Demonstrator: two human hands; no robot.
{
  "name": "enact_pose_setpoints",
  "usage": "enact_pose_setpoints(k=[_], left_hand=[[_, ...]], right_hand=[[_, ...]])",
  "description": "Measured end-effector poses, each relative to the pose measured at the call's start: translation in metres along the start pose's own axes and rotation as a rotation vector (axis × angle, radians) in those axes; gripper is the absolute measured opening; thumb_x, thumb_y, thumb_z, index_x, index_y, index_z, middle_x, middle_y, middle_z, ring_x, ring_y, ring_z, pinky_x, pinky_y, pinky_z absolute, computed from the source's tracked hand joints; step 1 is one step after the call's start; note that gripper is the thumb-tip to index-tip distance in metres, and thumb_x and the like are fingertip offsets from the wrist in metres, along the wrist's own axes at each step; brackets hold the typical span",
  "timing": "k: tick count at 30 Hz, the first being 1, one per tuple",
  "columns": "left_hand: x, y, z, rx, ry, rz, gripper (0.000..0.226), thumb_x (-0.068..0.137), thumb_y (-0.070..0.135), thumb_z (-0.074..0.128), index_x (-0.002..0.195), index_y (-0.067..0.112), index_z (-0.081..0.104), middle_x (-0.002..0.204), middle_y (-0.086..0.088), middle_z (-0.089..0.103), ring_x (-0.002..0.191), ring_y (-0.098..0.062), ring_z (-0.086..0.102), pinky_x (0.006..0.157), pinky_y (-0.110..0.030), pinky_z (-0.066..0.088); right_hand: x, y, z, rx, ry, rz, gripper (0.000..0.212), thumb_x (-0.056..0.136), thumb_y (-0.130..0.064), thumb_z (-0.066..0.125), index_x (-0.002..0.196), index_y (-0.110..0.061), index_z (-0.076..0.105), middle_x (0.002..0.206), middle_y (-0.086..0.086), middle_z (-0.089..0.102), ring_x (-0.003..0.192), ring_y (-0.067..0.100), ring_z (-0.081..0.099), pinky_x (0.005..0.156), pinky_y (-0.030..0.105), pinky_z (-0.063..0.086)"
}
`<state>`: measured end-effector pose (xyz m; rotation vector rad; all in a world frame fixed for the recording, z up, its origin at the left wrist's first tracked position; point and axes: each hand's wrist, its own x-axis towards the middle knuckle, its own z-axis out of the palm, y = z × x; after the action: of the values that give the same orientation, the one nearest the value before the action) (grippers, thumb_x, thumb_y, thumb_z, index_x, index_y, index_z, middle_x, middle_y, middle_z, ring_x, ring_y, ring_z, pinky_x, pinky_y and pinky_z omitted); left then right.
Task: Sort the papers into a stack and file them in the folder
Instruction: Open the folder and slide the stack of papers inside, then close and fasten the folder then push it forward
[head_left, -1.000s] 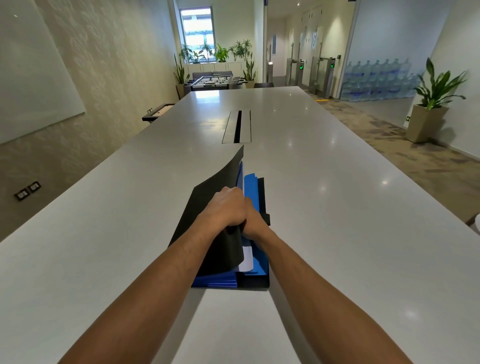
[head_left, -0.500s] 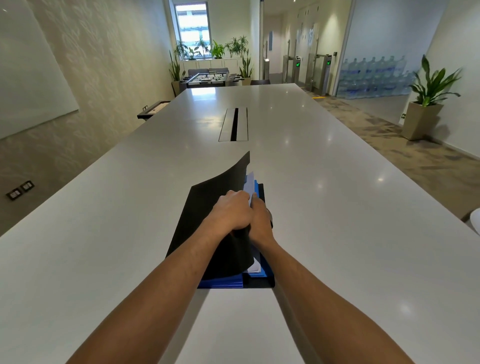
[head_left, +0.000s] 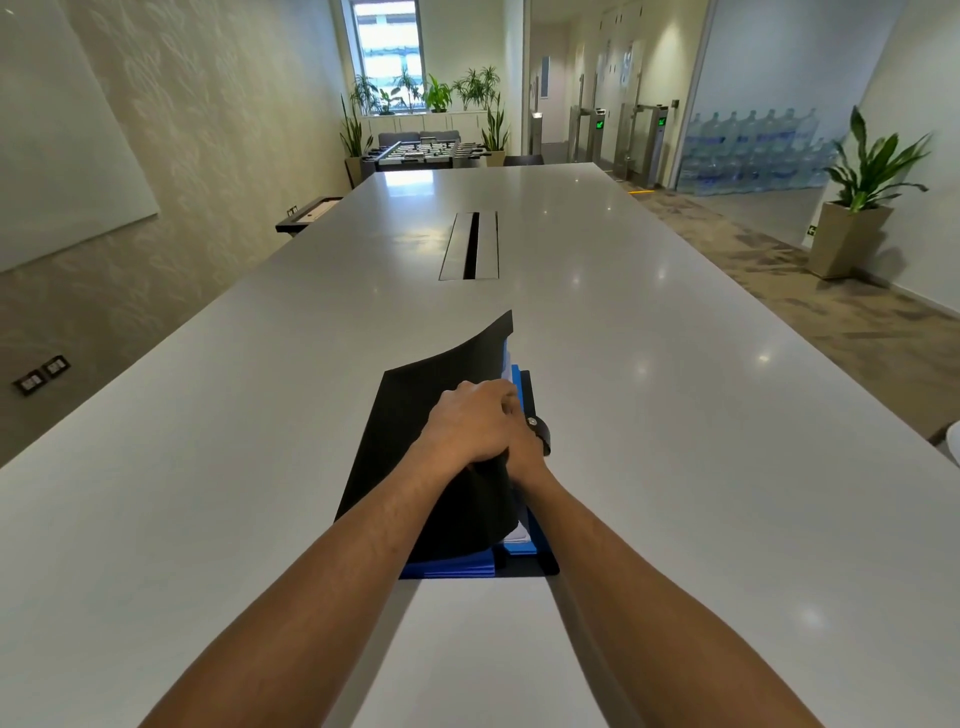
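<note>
A black folder (head_left: 415, 405) lies on the white table (head_left: 675, 415) in front of me, its front cover curled down over the contents. Blue and white papers (head_left: 519, 540) show at the folder's near and right edges. My left hand (head_left: 467, 421) presses on top of the cover near its right edge. My right hand (head_left: 527, 452) is mostly hidden behind the left one and the cover, at the folder's right edge beside the black snap strap (head_left: 540, 431). What its fingers hold I cannot make out.
A recessed cable slot (head_left: 470, 244) sits in the table further ahead. A potted plant (head_left: 862, 208) stands on the floor at the right. A foosball table (head_left: 415, 153) is beyond the far end, and a whiteboard (head_left: 52, 145) hangs on the left wall.
The cover has come down flatter over the papers and less blue shows. The snap strap now appears beside my right hand. Both hands stay at the right edge.
</note>
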<state>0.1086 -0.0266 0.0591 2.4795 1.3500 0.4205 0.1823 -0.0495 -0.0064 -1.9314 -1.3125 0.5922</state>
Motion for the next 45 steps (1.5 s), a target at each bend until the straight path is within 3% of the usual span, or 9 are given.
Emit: enact_pose_setpoints(k=[7,12,15,18,23,28,33,37,45], left_hand=[[-0.002,-0.001,0.006,0.021,-0.011,0.021,0.04,0.095,0.037,0.047,0.135,0.035,0.047,0.113,-0.004,0.066,0.077,-0.013,0.059,0.058,-0.021,0.041],[-0.003,0.004,0.016,0.085,-0.043,0.028,0.043,0.093,0.03,0.048,0.136,0.03,0.047,0.114,-0.005,0.064,0.086,-0.019,0.062,0.07,-0.031,0.051],[-0.002,0.008,0.022,0.139,-0.052,0.04,0.044,0.093,0.031,0.048,0.138,0.029,0.044,0.098,-0.001,0.06,0.069,-0.011,0.058,0.057,-0.025,0.047],[-0.004,0.01,0.026,0.163,-0.051,0.067,0.05,0.093,0.036,0.051,0.141,0.03,0.039,0.089,0.001,0.059,0.062,-0.01,0.057,0.049,-0.022,0.044],[-0.013,0.0,0.041,0.264,0.051,0.093,0.064,0.09,0.059,0.046,0.144,0.026,0.036,0.105,-0.003,0.065,0.086,-0.018,0.063,0.066,-0.029,0.042],[-0.013,-0.029,0.055,0.13,0.101,0.139,0.038,0.088,0.056,0.054,0.108,0.024,0.064,0.099,0.002,0.065,0.092,-0.013,0.059,0.076,-0.029,0.045],[-0.019,-0.052,0.065,-0.153,0.089,0.156,0.062,0.088,0.039,0.064,0.142,0.017,0.042,0.138,-0.002,0.051,0.125,-0.016,0.048,0.106,-0.038,0.04],[-0.022,-0.053,0.069,-0.146,0.107,0.226,0.051,0.093,0.032,0.058,0.141,0.024,0.044,0.146,0.001,0.044,0.133,-0.015,0.041,0.11,-0.038,0.034],[-0.019,-0.055,0.076,-0.018,0.157,0.296,0.039,0.098,0.029,0.048,0.136,0.022,0.053,0.139,-0.001,0.054,0.13,-0.014,0.044,0.104,-0.025,0.019]], right_hand=[[-0.001,0.004,-0.019,0.107,0.149,-0.046,0.044,0.102,-0.02,0.045,0.144,-0.006,0.038,0.147,0.015,0.045,0.135,0.03,0.043,0.112,0.044,0.036],[-0.012,0.024,-0.034,0.057,0.434,0.046,0.044,0.094,-0.004,0.057,0.137,-0.011,0.05,0.134,0.01,0.059,0.114,0.027,0.062,0.094,0.033,0.048],[-0.02,0.036,-0.037,0.007,0.562,0.036,0.037,0.091,-0.007,0.059,0.128,-0.016,0.054,0.13,0.006,0.055,0.102,0.021,0.063,0.078,0.024,0.047],[-0.024,0.043,-0.038,0.039,0.627,0.015,0.039,0.088,-0.007,0.063,0.124,-0.019,0.053,0.127,0.004,0.051,0.108,0.016,0.056,0.078,0.02,0.042],[-0.023,0.047,-0.033,0.261,0.462,-0.048,0.026,0.091,-0.016,0.062,0.115,-0.022,0.056,0.111,-0.007,0.057,0.1,0.011,0.059,0.082,0.024,0.053],[-0.021,0.05,-0.03,0.131,0.359,-0.141,0.024,0.093,-0.026,0.06,0.116,-0.02,0.061,0.112,-0.002,0.064,0.098,0.007,0.057,0.086,0.023,0.047],[-0.022,0.052,-0.024,-0.198,0.269,-0.242,0.031,0.096,-0.026,0.055,0.124,-0.017,0.064,0.126,0.004,0.066,0.116,0.019,0.059,0.102,0.034,0.043],[-0.024,0.051,-0.023,-0.384,0.24,-0.303,0.031,0.098,-0.023,0.051,0.124,-0.016,0.065,0.127,0.009,0.065,0.119,0.025,0.059,0.104,0.04,0.041],[-0.024,0.047,-0.023,-0.497,0.257,-0.331,0.029,0.094,-0.025,0.05,0.114,-0.017,0.069,0.112,0.008,0.071,0.107,0.027,0.063,0.094,0.041,0.046]])
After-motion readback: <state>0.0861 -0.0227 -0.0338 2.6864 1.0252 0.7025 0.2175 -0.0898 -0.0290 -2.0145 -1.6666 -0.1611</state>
